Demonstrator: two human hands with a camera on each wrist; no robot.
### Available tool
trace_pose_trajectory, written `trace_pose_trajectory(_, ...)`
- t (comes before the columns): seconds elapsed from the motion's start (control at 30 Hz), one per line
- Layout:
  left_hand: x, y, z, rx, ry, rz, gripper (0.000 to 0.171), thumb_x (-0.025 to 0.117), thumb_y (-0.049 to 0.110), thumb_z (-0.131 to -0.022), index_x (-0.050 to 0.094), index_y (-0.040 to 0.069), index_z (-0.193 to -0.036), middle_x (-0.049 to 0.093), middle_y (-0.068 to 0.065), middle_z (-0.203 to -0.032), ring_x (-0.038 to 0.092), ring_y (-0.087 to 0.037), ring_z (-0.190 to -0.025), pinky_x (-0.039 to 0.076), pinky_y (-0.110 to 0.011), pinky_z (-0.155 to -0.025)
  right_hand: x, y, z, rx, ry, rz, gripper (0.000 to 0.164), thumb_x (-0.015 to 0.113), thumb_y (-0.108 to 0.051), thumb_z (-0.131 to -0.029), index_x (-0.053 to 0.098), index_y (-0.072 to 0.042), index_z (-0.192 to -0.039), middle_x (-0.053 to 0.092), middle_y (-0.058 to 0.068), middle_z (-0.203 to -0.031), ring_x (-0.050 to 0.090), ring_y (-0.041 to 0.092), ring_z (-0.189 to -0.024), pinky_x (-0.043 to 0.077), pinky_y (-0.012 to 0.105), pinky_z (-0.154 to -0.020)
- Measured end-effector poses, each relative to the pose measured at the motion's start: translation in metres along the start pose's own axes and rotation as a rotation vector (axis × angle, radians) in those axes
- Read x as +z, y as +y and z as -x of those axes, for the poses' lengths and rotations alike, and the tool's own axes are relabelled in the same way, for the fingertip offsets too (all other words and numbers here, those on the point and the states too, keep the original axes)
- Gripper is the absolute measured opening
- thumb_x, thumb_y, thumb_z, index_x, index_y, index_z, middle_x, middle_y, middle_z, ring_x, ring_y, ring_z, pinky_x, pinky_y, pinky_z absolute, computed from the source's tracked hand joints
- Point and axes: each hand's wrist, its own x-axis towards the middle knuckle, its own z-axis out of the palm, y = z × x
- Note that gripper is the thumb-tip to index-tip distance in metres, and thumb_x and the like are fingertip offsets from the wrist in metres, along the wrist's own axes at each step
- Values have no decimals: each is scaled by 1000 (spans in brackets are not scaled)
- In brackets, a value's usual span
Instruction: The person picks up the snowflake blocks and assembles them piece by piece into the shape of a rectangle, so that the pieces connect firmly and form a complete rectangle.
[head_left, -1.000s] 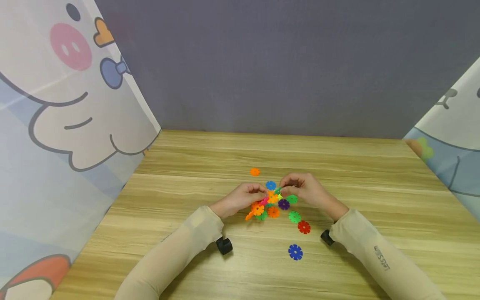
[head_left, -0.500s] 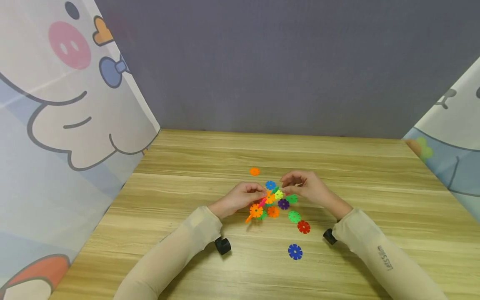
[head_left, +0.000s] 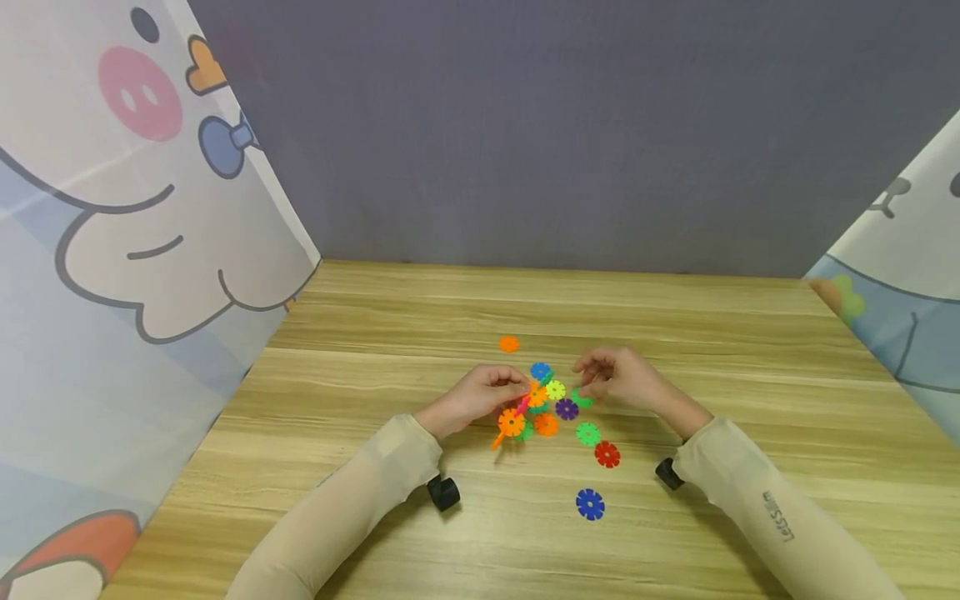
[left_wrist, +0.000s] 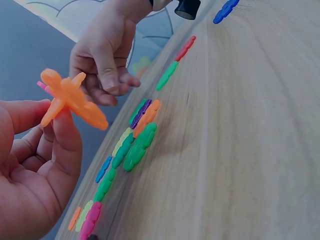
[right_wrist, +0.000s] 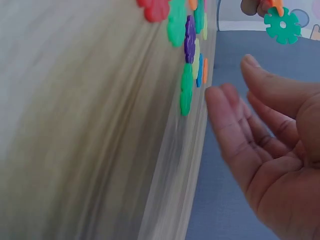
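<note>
Between thumb and fingertips, my left hand (head_left: pixel 472 402) pinches a joined chain of plastic snowflake discs (head_left: pixel 512 422), held above the table. Orange and pink pieces show in it. At its upper end a green disc (right_wrist: pixel 283 25) is slotted on, seen face-on in the right wrist view. My right hand (head_left: pixel 622 381) hovers to the right of the chain, fingers parted and loosely bent, holding nothing. Close to its fingertips in the head view lies a loose green disc (head_left: pixel 582 397). Purple (head_left: pixel 567 409) and yellow (head_left: pixel 555 390) discs lie between the hands.
Loose discs lie flat on the wooden table (head_left: pixel 360 358): orange (head_left: pixel 509 344) and blue (head_left: pixel 540 372) farther back, another orange (head_left: pixel 547 425) below the chain, light green (head_left: pixel 588 433), red (head_left: pixel 607 454) and dark blue (head_left: pixel 590 504) nearer the front. A grey panel (head_left: pixel 525 142) stands behind.
My right hand has let go of the green disc at the chain's end and drawn back to the right, opening. My left hand keeps its pinch; the chain has shifted slightly left and down.
</note>
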Motion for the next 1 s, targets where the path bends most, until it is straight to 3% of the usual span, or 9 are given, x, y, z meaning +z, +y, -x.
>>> trace_pose_trajectory(0.3, 0, -3, -1, -21, -7, 28, 21, 57, 11, -102, 65, -6, -109, 59, 0, -84, 52, -11, -72, 49, -21, -60, -4, 5, 0, 74, -70, 67, 28, 77, 4, -80, 65, 10, -104, 60, 8, -78, 59, 20, -58, 56, 32, -50)
trace_pose_trajectory(0.6, -2, -6, 0, -35, -17, 41, 21, 56, 12, -103, 64, -6, -110, 57, 0, -81, 49, -10, -66, 46, -22, -56, -3, 4, -1, 158, -105, 96, 34, 80, 0, -80, 67, 9, -110, 56, 6, -76, 56, 17, -54, 56, 34, -50)
trace_pose_trajectory(1.0, -4, -6, -1, -44, -13, 41, 20, 56, 11, -103, 65, -4, -111, 59, -1, -83, 51, -11, -68, 47, -22, -57, 0, 5, -5, 167, -91, 151, 26, 80, 2, -80, 71, 3, -104, 54, 5, -72, 53, 15, -48, 54, 33, -46)
